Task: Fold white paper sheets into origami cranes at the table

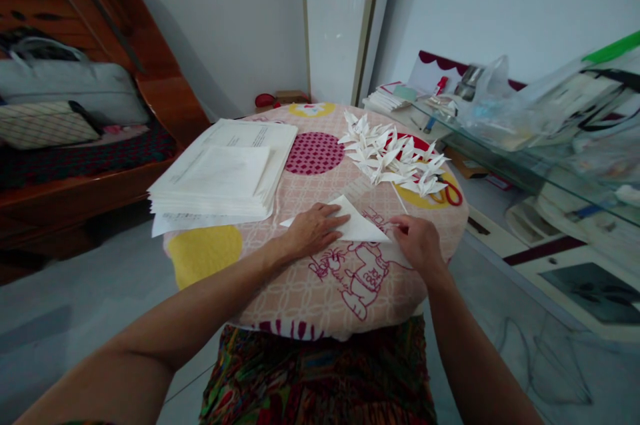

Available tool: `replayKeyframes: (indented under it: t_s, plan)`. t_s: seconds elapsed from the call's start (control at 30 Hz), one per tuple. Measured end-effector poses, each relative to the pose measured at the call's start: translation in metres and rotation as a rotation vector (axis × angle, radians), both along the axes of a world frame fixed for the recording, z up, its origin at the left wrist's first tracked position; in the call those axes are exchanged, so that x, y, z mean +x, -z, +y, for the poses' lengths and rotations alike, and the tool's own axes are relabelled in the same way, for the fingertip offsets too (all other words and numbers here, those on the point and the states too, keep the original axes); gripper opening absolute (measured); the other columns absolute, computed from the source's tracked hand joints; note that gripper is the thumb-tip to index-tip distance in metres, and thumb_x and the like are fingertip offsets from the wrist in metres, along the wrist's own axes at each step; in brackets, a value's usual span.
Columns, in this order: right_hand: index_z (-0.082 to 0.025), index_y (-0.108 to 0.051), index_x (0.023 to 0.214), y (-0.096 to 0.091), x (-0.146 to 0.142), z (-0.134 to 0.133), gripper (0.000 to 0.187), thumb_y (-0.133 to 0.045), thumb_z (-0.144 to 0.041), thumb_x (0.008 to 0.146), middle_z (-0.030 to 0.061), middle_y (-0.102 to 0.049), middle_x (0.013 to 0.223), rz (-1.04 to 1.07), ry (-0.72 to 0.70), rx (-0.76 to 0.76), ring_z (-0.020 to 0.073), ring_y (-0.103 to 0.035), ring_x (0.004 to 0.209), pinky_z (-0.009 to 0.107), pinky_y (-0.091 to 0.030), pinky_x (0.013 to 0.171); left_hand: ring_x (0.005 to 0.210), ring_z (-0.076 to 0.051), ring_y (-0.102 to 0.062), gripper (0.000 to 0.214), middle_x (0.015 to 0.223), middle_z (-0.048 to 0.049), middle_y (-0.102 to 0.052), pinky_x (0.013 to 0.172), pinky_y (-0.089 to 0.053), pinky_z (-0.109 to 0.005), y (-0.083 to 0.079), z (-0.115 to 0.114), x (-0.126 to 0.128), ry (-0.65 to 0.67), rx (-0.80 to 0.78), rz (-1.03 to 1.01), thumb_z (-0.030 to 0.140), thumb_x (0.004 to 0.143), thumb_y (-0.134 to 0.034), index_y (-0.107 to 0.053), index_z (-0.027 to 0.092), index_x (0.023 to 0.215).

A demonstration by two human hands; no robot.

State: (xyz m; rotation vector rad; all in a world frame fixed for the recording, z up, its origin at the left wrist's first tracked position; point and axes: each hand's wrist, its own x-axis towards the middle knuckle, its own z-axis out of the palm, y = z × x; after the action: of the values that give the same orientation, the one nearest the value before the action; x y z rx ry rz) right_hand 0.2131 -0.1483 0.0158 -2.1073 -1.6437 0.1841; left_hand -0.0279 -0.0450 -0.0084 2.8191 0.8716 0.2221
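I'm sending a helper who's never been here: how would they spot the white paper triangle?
Find the round table draped in pink patterned cloth. Between the rectangular white paper stack and the spiky white folded-paper pile, nearer the camera, lies the white paper triangle. Unlike either neighbour, it is flat and three-cornered.

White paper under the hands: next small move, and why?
Probably flatten the white paper's right corner with the right hand: its fingers are already at that corner, and the left hand lies spread across the paper, apparently steadying it.
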Motion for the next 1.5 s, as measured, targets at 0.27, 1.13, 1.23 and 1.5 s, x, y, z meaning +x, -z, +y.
replayKeyframes:
  t_s: [0.27, 1.13, 1.23, 1.5]
  plan:
    - [-0.020, -0.077, 0.078, -0.004, -0.065, 0.039, 0.021, -0.058, -0.013, 0.080, 0.0058, -0.075, 0.076, 0.121, -0.322, -0.041, 0.0166, -0.065, 0.069, 0.025, -0.043, 0.064, 0.128, -0.029, -0.048, 0.040, 0.143, -0.0118, -0.051, 0.106, -0.045, -0.046, 0.011, 0.004, -0.003, 0.043, 0.044, -0.057, 0.035, 0.096, -0.051, -0.059, 0.025, 0.134]
    - [-0.018, -0.064, 0.058, 0.002, 0.008, -0.002, 0.015, -0.055, -0.008, 0.065, -0.0024, -0.059, 0.047, 0.167, -0.168, -0.270, 0.0139, -0.055, 0.050, 0.023, -0.038, 0.052, 0.134, -0.028, -0.044, 0.047, 0.148, -0.0143, -0.047, 0.113, -0.035, -0.045, 0.013, 0.005, -0.004, 0.090, 0.009, -0.098, 0.034, 0.098, -0.047, -0.052, 0.021, 0.143]
    - [-0.018, -0.063, 0.055, -0.005, 0.021, -0.008, 0.014, -0.056, -0.009, 0.063, -0.0012, -0.058, 0.046, 0.157, -0.128, -0.262, 0.0144, -0.054, 0.048, 0.024, -0.038, 0.051, 0.133, -0.028, -0.045, 0.047, 0.149, -0.0132, -0.048, 0.114, -0.034, -0.044, 0.012, 0.005, -0.004, 0.083, 0.005, -0.090, 0.034, 0.098, -0.047, -0.053, 0.022, 0.143]
    - [-0.017, -0.073, 0.082, 0.005, -0.040, 0.027, 0.013, -0.064, -0.014, 0.073, -0.0013, -0.062, 0.058, 0.284, -0.315, -0.048, 0.0131, -0.054, 0.055, 0.025, -0.038, 0.057, 0.132, -0.030, -0.047, 0.048, 0.143, -0.0158, -0.053, 0.110, -0.038, -0.047, 0.017, 0.006, -0.002, 0.081, -0.002, -0.171, 0.037, 0.093, -0.056, -0.058, 0.019, 0.137]
